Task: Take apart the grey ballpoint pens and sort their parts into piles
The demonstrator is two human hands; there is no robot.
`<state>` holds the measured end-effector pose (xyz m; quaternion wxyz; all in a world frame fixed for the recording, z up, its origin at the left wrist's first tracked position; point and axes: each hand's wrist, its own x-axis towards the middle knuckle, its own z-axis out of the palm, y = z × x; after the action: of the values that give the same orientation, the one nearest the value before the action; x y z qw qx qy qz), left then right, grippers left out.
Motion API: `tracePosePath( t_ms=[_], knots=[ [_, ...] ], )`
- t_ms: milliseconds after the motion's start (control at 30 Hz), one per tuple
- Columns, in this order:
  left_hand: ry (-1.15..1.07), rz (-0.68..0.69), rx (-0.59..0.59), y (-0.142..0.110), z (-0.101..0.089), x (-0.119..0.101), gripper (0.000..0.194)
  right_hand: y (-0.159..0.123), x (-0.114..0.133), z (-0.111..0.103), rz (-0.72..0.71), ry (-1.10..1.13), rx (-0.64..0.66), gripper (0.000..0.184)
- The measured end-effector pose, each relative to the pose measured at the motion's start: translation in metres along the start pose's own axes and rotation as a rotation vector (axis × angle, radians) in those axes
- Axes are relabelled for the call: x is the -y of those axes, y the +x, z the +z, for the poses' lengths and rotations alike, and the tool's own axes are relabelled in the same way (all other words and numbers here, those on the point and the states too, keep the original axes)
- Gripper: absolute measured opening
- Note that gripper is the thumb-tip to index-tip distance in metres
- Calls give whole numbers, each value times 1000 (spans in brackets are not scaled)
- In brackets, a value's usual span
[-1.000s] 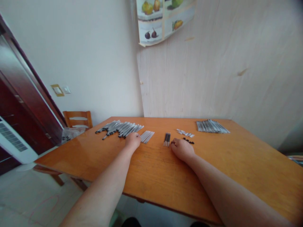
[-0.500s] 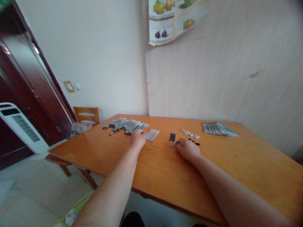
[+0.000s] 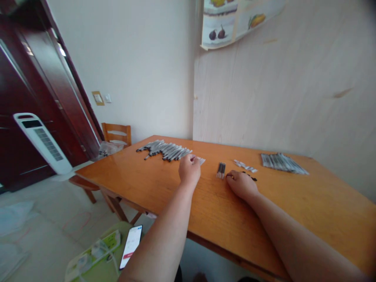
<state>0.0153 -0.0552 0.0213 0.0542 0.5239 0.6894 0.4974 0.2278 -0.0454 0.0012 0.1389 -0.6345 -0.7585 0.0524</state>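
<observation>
Two bare hands work over the wooden table (image 3: 211,211), their backs toward the camera. The left hand (image 3: 189,168) has its fingers curled inward with the tips near one another; whether they are clamped on anything, I cannot tell. It partly hides some pale tubes (image 3: 202,160), whose visible ends show at its two o'clock. Toward its ten o'clock lies the pen heap (image 3: 166,150), loosely fanned, with dark ends nearer the person. The right hand (image 3: 242,185) sits low over the tabletop, fingers bent; its grip is too small and hidden to judge. Just beside it, at ten o'clock, the dark refills (image 3: 221,170) lie side by side, pale tips toward the person. White bits (image 3: 246,166) lie scattered at its twelve o'clock, and black bits (image 3: 251,176), partly covered by the hand, at one. Farther off at two o'clock is the pen row (image 3: 282,163), closely packed. Well below the tabletop, at the left hand's seven o'clock, a phone (image 3: 131,246) rests beside a power strip (image 3: 98,250).
</observation>
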Motion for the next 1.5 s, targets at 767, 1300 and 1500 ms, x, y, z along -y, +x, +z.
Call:
tracePosePath(
  t_ms=[767,1300,1500],
  knots=[
    [259,108,-65,-2,-7,7,26,1,-5,0,17,-29,13,40],
    [324,174,-38,7,-3,26,26,1,-2,0,-2,8,18,39],
    [334,154,-24,9,0,29,25,-1,2,-3,9,13,33,37]
  ],
)
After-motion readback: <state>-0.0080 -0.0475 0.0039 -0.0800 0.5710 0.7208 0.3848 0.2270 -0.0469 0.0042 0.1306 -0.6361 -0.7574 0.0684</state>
